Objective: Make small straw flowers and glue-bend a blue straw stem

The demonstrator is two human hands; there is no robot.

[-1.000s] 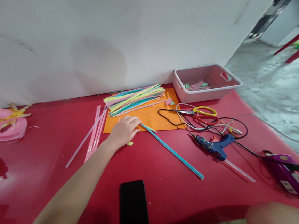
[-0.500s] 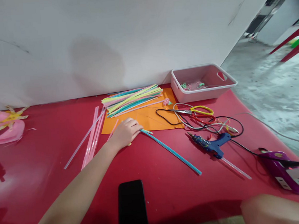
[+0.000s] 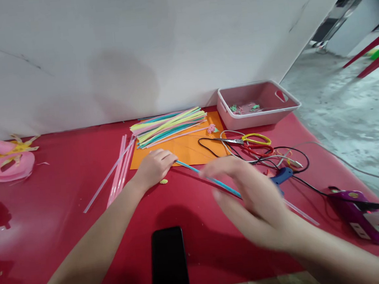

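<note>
My left hand (image 3: 154, 166) rests on the red table (image 3: 63, 179) at the near edge of an orange sheet (image 3: 190, 148), its fingers closed on one end of a long blue straw (image 3: 209, 179). My right hand (image 3: 247, 194) hovers over the middle of that straw, blurred by motion, fingers stretched out and apart, holding nothing. Behind it lies a blue glue gun (image 3: 280, 176), partly hidden. A pile of coloured straws (image 3: 168, 125) lies on the far part of the orange sheet.
Pink straws (image 3: 120, 170) lie left of the sheet. Yellow and red scissors (image 3: 252, 143) and tangled cords sit to the right. A pale bin (image 3: 255, 105) stands by the wall. A purple device (image 3: 358, 211) is far right, a black phone (image 3: 168, 263) near me, pink paper flowers (image 3: 8, 160) far left.
My right hand has come up from the bottom right corner and swept left over the blue straw and the glue gun. My left hand stays on the straw's end.
</note>
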